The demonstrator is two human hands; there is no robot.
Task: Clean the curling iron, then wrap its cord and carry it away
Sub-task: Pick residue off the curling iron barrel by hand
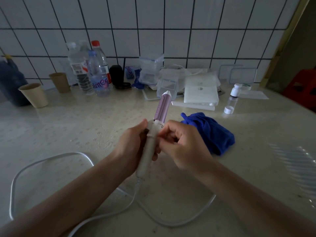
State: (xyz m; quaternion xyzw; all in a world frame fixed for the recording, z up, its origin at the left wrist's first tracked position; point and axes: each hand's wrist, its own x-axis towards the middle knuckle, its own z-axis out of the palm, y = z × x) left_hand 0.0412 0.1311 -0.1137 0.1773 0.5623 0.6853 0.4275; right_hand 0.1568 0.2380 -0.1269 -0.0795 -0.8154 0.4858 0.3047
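The curling iron (161, 106) has a lilac barrel with a white tip and a cream handle. It points up and away from me above the counter. My left hand (131, 142) is wrapped around the handle. My right hand (184, 144) pinches the handle near the collar with its fingertips. The white cord (42, 161) runs from the handle's lower end and lies in loose loops on the counter in front of me. A crumpled blue cloth (213, 132) lies on the counter just right of my right hand, untouched.
Along the tiled wall stand several plastic bottles (97, 74), two paper cups (34, 94), a black object (117, 75), clear plastic boxes (150, 69) and a white box (201, 93). A small vial with a white cap (233, 97) stands at right. The pale counter (77, 127) spreads left.
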